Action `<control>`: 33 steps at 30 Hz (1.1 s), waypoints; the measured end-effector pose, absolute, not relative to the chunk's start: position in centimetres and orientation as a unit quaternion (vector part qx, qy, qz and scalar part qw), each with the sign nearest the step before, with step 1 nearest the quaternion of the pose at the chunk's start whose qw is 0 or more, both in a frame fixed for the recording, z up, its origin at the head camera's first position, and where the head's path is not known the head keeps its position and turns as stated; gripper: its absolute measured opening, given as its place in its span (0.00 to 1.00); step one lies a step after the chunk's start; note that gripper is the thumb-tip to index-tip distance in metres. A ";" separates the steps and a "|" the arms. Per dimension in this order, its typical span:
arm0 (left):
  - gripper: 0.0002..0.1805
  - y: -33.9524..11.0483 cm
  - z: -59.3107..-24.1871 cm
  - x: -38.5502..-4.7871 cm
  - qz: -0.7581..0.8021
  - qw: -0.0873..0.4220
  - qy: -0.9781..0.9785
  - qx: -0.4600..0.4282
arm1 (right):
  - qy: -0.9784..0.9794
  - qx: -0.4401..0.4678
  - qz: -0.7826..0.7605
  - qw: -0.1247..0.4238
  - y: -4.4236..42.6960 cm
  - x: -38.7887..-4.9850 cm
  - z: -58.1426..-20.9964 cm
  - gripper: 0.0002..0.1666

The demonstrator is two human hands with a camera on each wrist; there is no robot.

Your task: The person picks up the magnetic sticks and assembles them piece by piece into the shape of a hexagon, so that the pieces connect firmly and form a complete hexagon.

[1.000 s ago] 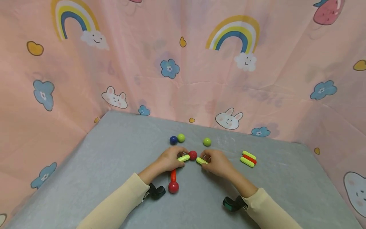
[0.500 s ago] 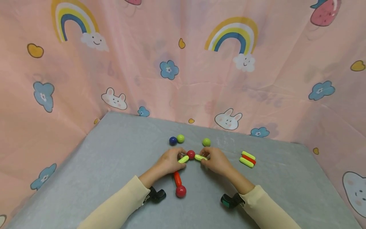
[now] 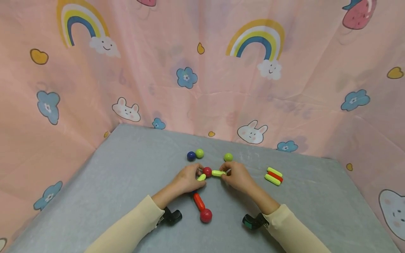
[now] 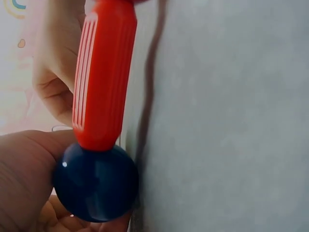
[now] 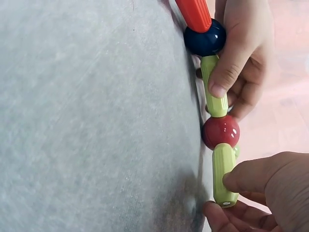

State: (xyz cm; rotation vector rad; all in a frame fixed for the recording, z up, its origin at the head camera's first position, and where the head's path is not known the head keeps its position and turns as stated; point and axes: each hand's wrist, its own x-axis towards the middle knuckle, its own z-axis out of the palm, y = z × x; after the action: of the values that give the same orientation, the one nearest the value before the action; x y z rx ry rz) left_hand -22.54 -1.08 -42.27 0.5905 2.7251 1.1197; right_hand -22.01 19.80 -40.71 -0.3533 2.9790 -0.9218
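Observation:
My left hand [image 3: 188, 178] pinches a yellow-green rod [image 5: 215, 92] between thumb and fingers. One end of that rod meets a dark blue ball [image 4: 96, 182], the other a red ball [image 5: 221, 132]. My right hand [image 3: 238, 177] pinches a second yellow-green rod [image 3: 218, 173], whose inner end touches the same red ball. From the blue ball a red rod [image 3: 199, 201] runs toward the near side, ending at another red ball [image 3: 206, 215]. In the head view the left hand mostly hides the blue ball.
Behind the hands lie a loose blue ball [image 3: 191, 156], a green ball [image 3: 199, 153] beside it and another green ball [image 3: 228, 157]. Two yellow-green rods and one red rod [image 3: 275, 174] lie side by side at right. A pink patterned curtain [image 3: 215, 105] borders the grey tabletop [image 3: 142, 147].
The right rod has come against the middle red ball, closing the earlier gap. That ball has shifted slightly left. The red rod's near end, with its red ball, has swung right and nearer.

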 end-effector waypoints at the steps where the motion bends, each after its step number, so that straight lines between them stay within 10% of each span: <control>1: 0.23 -1.1 -42.3 -22.7 0.373 0.069 0.904 0.198 | 0.949 -0.112 -0.295 0.001 19.8 -22.1 -40.7 0.08; 33: 0.09 0.1 -42.9 -24.5 0.379 0.024 0.891 0.248 | 0.932 -0.136 -0.333 -0.032 19.1 -22.3 -41.0 0.08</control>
State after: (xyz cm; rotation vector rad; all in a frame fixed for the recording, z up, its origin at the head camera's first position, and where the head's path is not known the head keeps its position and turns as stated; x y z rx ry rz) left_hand -24.51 0.09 -42.92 0.7673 2.7582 1.1731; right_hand -22.32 19.11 -41.02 -0.4359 2.9900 -1.0686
